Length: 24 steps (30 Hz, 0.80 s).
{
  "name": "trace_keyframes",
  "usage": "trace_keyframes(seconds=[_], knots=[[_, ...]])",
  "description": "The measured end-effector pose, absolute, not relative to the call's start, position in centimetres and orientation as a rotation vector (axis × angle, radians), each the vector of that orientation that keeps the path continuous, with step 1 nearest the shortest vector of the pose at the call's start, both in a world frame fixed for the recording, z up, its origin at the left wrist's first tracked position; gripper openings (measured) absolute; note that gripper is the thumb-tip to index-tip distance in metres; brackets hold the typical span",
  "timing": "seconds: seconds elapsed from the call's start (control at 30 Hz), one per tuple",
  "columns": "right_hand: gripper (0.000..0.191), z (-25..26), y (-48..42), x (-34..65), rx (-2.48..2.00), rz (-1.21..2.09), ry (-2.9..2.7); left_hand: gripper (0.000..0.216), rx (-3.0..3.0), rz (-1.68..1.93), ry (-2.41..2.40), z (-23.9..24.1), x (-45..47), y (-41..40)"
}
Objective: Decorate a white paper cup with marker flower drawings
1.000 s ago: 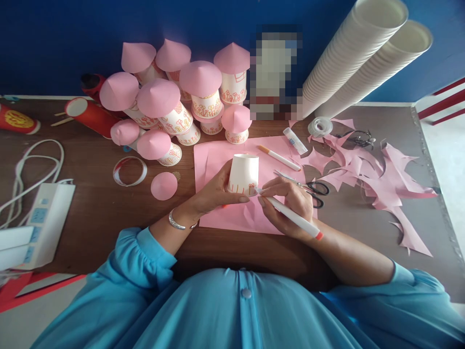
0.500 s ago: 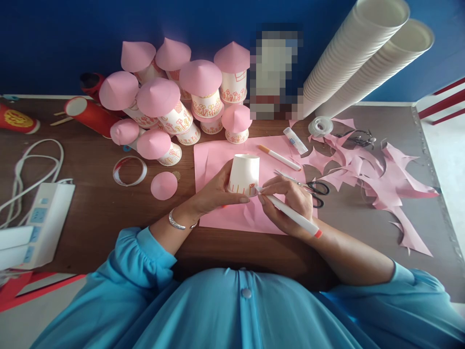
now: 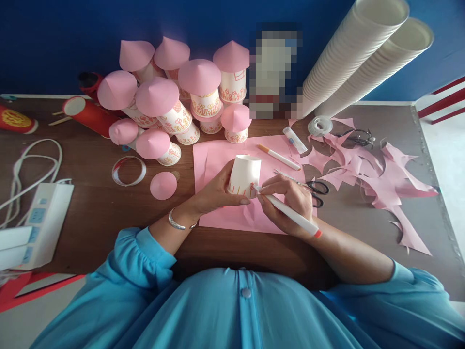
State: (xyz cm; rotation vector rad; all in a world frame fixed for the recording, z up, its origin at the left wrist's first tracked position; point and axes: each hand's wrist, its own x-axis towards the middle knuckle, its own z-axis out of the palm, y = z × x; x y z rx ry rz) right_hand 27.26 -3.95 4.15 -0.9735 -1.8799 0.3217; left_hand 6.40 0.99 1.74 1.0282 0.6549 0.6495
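Note:
An upturned white paper cup (image 3: 247,169) stands on a pink paper sheet (image 3: 218,160). My left hand (image 3: 214,191) wraps round the cup's left side and holds it steady. My right hand (image 3: 286,201) grips a white marker (image 3: 290,215) with an orange end; the marker's tip touches the cup's lower rim, where small red and orange drawings show. A silver bangle sits on my left wrist.
Several decorated cups with pink cone tops (image 3: 170,102) cluster at the back. Scissors (image 3: 312,186), another marker (image 3: 279,157), a glue tube (image 3: 295,140), a tape roll (image 3: 319,126) and pink offcuts (image 3: 381,179) lie right. Two long cup stacks (image 3: 363,53) lean behind. A power strip (image 3: 39,223) sits left.
The cup has tilted and turned slightly in my left hand. The marker tip stays at the lower rim. Nothing else has moved.

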Motion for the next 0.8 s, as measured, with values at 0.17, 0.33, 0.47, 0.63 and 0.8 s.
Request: trace_keyframes(seconds=[0.17, 0.33, 0.47, 0.63, 0.8], knots=[[0.018, 4.19, -3.97, 27.13, -0.967, 0.33, -1.868, 0.089, 1.03, 0.647, 0.668, 1.55, 6.34, 0.99], [0.019, 4.23, -4.02, 27.06, -0.946, 0.343, -1.874, 0.086, 1.01, 0.648, 0.642, 1.71, 6.47, 1.04], [0.019, 4.26, -4.08, 27.02, -0.952, 0.332, -1.884, 0.088, 1.012, 0.653, 0.652, 1.83, 6.49, 1.06], [0.019, 4.3, -4.06, 26.94, -0.958, 0.326, -1.884, 0.088, 1.029, 0.65, 0.646, 1.73, 6.39, 1.02], [0.021, 4.22, -4.05, 26.97, -0.944, 0.327, -1.876, 0.087, 1.025, 0.645, 0.655, 1.76, 6.42, 1.03]])
